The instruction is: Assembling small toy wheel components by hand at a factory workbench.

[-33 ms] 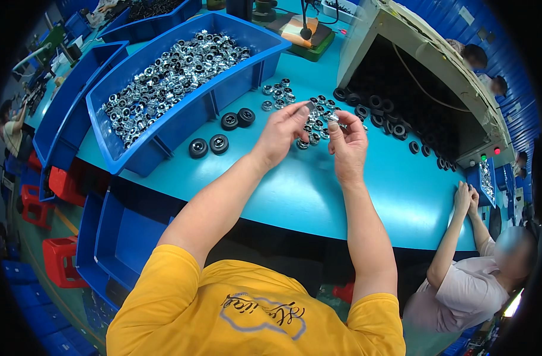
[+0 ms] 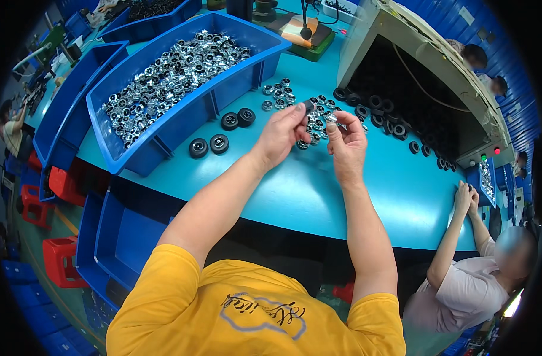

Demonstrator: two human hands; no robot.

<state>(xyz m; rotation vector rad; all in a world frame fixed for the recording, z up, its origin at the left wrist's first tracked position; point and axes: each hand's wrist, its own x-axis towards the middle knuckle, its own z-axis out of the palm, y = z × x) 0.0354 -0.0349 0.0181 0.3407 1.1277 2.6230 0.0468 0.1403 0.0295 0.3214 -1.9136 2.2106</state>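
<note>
My left hand is closed, pinching a small black rubber tyre between thumb and fingertips. Close beside it, my right hand grips a shiny silver wheel hub by thumb and forefinger. The tyre and the hub are apart. Beneath and beyond my fingers, loose silver hubs lie scattered on the turquoise table. Several wheels with tyres on them rest to the left of my left hand. Loose black tyres spread to the right of my right hand.
A large blue bin full of silver hubs stands at the left. At the right, a pale metal housing with a dark opening has tyres spilling from it. A co-worker sits at the right edge. Red stools stand lower left.
The tyre in my left hand has tilted and shows more of its side. My fingers have shifted slightly; the right hand with the hub has barely moved.
</note>
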